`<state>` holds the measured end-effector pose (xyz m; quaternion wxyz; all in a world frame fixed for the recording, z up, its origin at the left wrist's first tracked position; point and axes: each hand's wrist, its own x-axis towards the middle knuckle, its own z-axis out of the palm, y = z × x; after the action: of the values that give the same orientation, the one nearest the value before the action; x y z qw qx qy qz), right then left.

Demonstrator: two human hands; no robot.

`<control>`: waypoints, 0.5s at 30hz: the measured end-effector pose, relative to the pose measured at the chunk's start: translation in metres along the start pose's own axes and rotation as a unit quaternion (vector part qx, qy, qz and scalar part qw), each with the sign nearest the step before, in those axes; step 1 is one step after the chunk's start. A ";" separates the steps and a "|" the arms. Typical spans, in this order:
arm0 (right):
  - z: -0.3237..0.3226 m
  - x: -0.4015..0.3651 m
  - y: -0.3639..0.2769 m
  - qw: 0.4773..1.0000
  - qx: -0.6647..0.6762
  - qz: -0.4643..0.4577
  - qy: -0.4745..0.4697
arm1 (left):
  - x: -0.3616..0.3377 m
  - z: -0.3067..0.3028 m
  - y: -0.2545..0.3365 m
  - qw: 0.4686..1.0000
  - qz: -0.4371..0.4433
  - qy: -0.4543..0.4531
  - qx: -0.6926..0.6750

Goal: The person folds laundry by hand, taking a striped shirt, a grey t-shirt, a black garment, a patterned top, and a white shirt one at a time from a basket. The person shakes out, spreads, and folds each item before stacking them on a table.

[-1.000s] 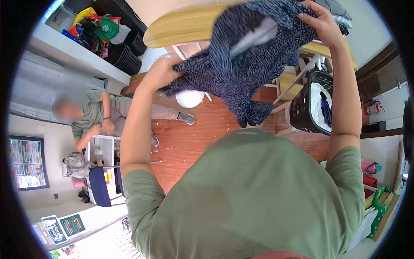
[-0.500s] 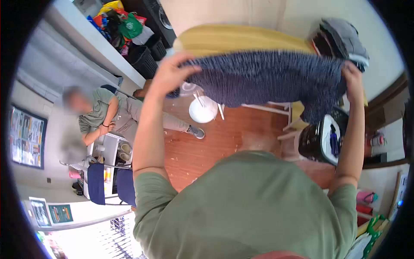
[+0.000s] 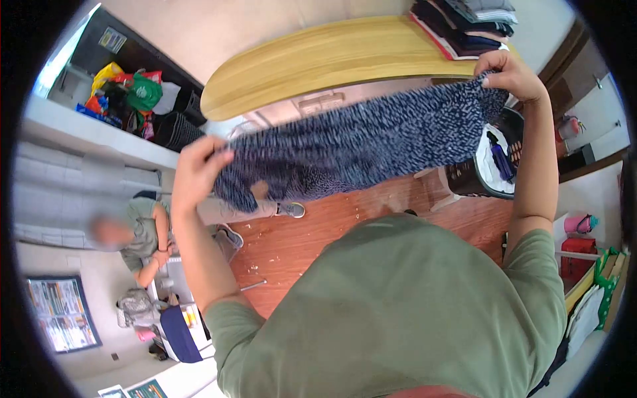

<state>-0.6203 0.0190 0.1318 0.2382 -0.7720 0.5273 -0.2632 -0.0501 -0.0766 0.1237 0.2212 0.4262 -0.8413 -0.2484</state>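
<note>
One speckled garment (image 3: 371,142), now slanted, stretched between our pinching, near-closed left hand (image 3: 197,174) and right hand (image 3: 514,76), before the ironing board (image 3: 312,58).

Pulled dark flecked garment (image 3: 371,142) from a loose, gaping bunch into a long band between left hand (image 3: 199,171) and right hand (image 3: 514,76); tilted it from near level to lower at the left; uncovered more of wooden board (image 3: 312,56); lost white round object from view.
</note>
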 end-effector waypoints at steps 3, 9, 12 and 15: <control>-0.026 -0.002 0.037 1.000 -0.017 -0.008 0.020 | 0.001 -0.012 0.003 0.978 0.146 -0.006 -0.149; -0.009 0.066 0.038 0.968 -0.161 0.116 0.156 | 0.103 0.161 -0.027 0.964 0.001 0.139 -0.228; 0.011 0.033 0.119 0.951 -0.237 -0.095 0.173 | 0.127 0.273 -0.006 0.966 -0.098 0.057 -0.232; 0.007 -0.052 0.196 0.954 -0.065 0.285 0.065 | 0.141 0.328 0.011 0.961 -0.138 0.038 -0.238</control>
<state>-0.7668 0.0040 -0.0082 0.2179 -0.5848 0.7556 -0.1990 -0.3247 -0.1119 -0.1025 0.3118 0.4819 -0.6819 -0.4534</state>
